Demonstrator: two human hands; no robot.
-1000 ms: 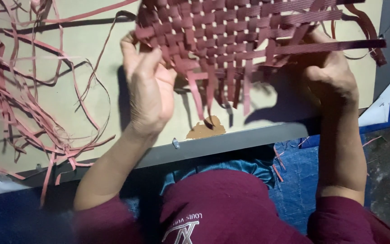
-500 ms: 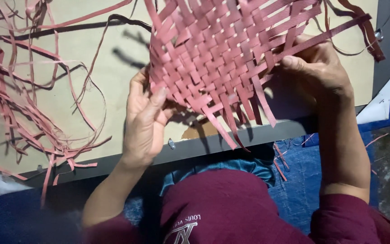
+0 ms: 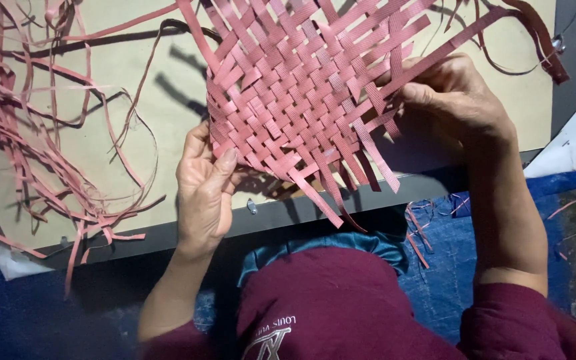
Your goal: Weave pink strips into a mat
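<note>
Two hands gripping woven pink mat [image 3: 301, 100] edges, left hand [image 3: 203, 190], right hand [image 3: 451, 100]

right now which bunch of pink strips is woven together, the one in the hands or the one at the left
The pink woven strip mat, held between the left hand and right hand. The loose pink strips at the left lie tangled, unwoven, on the beige board.

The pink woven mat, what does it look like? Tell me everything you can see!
The pink woven mat is made of flat, ribbon-like strips crossing over and under each other in a diagonal checker pattern. The strips look like thin, slightly textured plastic or dyed fibre. Its edges are unfinished: loose strip ends stick out all around, some hanging past the board beneath it. It is held tilted above the board. The left hand grips its lower left edge, and the right hand pinches strips on its right side.
</note>
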